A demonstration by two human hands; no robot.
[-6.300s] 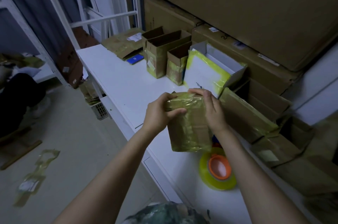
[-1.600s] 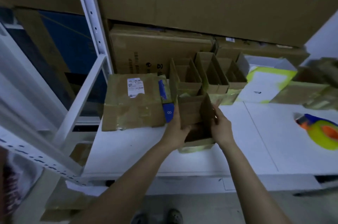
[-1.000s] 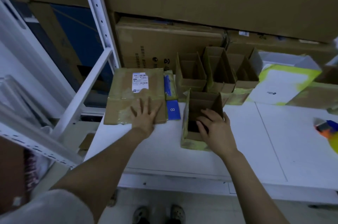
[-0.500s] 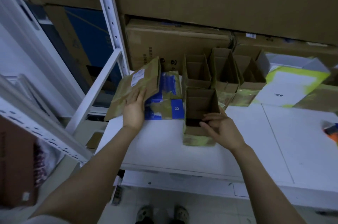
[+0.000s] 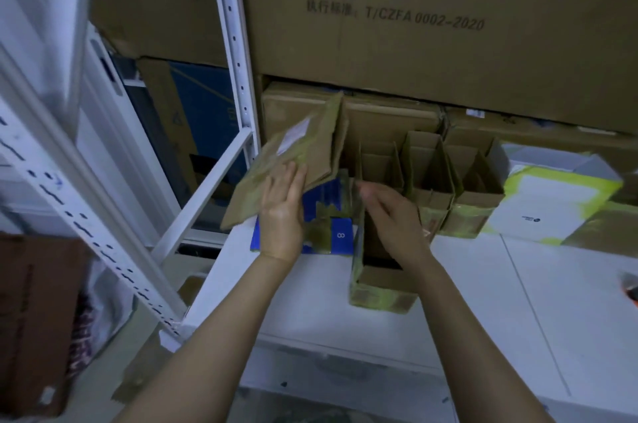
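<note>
Left hand (image 5: 281,212) is up against the flat taped parcel (image 5: 293,160). The parcel sits at 12 o'clock from the palm, tipped up steeply, its far edge toward the big cartons. Fingers (image 5: 291,177) lie nearly straight on its label face. The thumb is hidden, so I cannot tell if it pinches the parcel or just props it.

Right hand (image 5: 393,218) hovers over the small open box (image 5: 376,279), which stands on the white table (image 5: 500,301) at 6 o'clock from the knuckles. Fingers are loosely curled, tips pointing to 11 o'clock, with nothing in them. The hand is blurred, so contact with the box wall is unclear.

A blue flat box (image 5: 340,236) lies on the table between the two hands, at 3 o'clock from the left hand, just beside the open box, partly under the raised parcel.

Writing:
- The large carton (image 5: 448,77) at 12 o'clock has Chinese characters, too soft to read, then "T/CZFA 0002-2020".
- The blue box has a white "8".
- The parcel has a white shipping label (image 5: 291,137), text unreadable.
- A white box with yellow-green tape (image 5: 552,201) at 2 o'clock has a small dark logo, too small to read.

A row of open cartons (image 5: 428,170) stands behind the open box, at 1 o'clock from the right hand. A white rack upright (image 5: 231,42) is at 11 o'clock.
</note>
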